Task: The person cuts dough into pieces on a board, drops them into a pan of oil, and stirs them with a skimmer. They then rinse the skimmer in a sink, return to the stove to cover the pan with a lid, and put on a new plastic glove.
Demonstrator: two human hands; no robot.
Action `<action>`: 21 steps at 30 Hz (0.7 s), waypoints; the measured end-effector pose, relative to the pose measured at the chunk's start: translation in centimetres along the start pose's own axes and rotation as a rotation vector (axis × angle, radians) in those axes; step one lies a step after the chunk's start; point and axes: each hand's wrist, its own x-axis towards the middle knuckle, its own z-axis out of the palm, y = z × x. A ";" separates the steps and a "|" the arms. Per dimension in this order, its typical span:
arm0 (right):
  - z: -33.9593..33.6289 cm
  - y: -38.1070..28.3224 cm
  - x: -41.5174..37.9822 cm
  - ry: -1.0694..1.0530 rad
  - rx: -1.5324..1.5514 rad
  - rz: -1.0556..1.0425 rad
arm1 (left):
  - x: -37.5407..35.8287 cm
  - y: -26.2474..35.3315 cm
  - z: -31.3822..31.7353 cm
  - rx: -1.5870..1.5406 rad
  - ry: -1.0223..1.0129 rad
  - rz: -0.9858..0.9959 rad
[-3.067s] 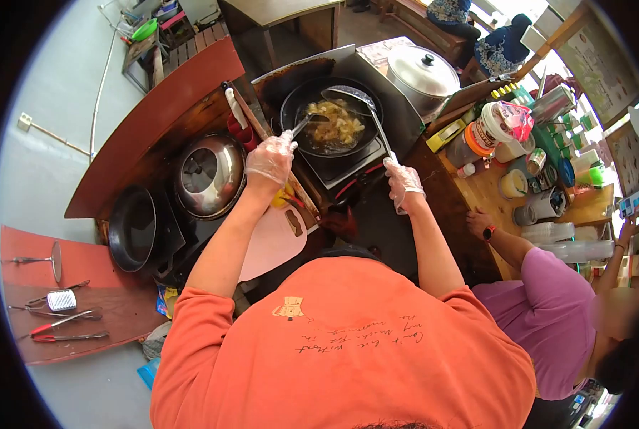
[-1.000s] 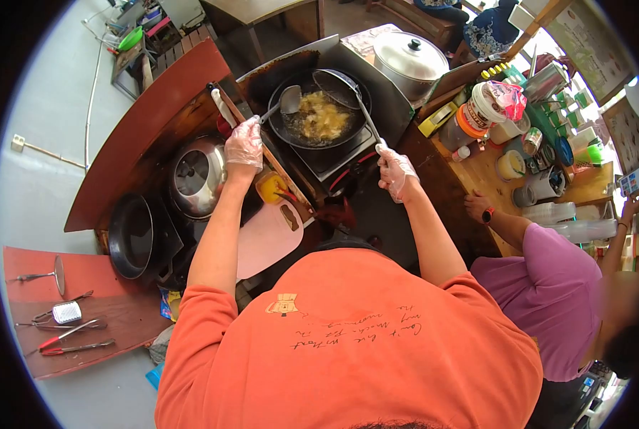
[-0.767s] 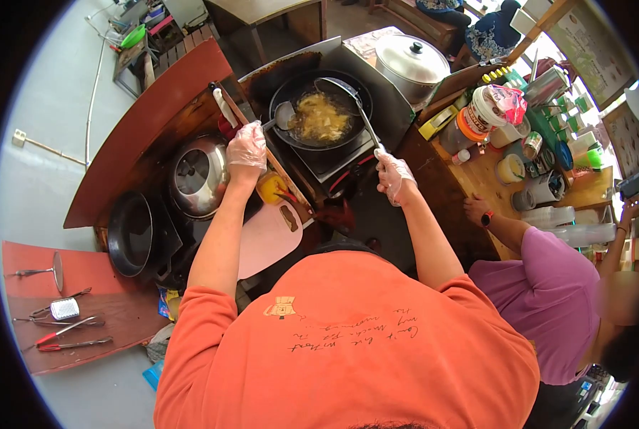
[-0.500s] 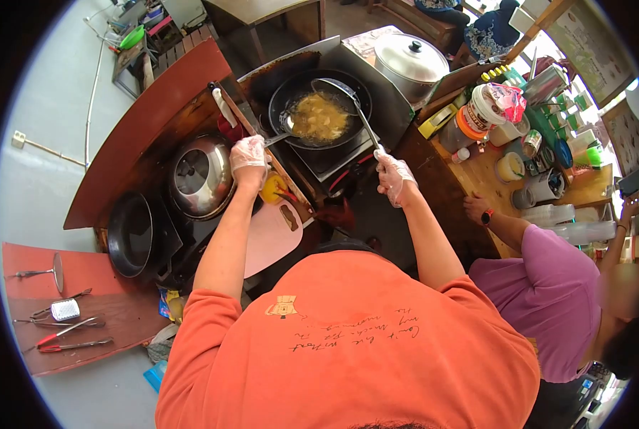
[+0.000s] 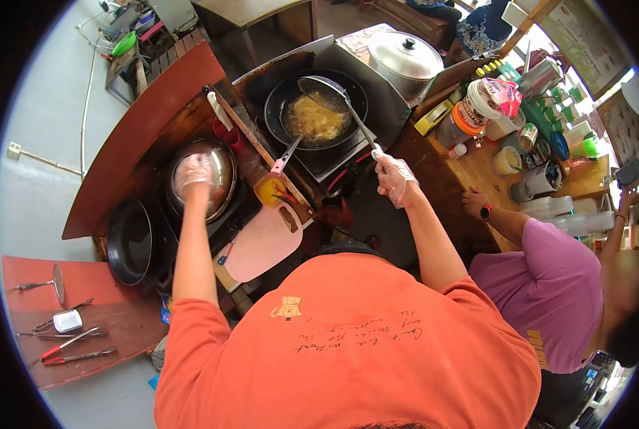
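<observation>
A black frying pan [image 5: 272,107] full of yellow food [image 5: 316,118] sits on the stove. My right hand [image 5: 393,176], in a clear glove, grips the long handle of a wire skimmer [image 5: 318,89] whose head hovers over the pan's far side. A ladle [image 5: 286,155] leans on the pan's near rim with no hand on it. My left hand [image 5: 194,171], also gloved, lies on top of the steel lid [image 5: 224,171] to the left, fingers curled over its knob.
An empty black pan [image 5: 129,239] lies further left, a pink cutting board [image 5: 262,243] in front. A large lidded pot [image 5: 404,61] stands behind the stove. A person in purple [image 5: 555,293] reaches to the cluttered counter on the right. Tongs and tools [image 5: 62,322] lie bottom left.
My left hand let go of the ladle, leaving it on the pan rim, and swung left onto the steel lid. My right hand kept hold of the skimmer over the pan.
</observation>
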 end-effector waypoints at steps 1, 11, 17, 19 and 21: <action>0.0 0.2 0.0 0.003 0.004 -0.002 | 1.0 -2.0 0.4 0.076 0.020 -0.021; -0.5 2.0 -0.3 0.168 -0.628 -0.105 | 3.8 -8.6 2.9 0.104 -0.260 -0.091; -1.1 2.7 -0.6 0.288 -1.223 -0.448 | 4.1 -8.0 3.4 0.195 -0.311 -0.078; -1.8 3.0 0.2 0.302 -1.262 -0.486 | 3.8 -7.4 1.9 0.226 -0.299 -0.125; -2.7 3.7 1.3 0.289 -1.274 -0.477 | 2.9 -7.2 -0.6 0.177 -0.221 -0.153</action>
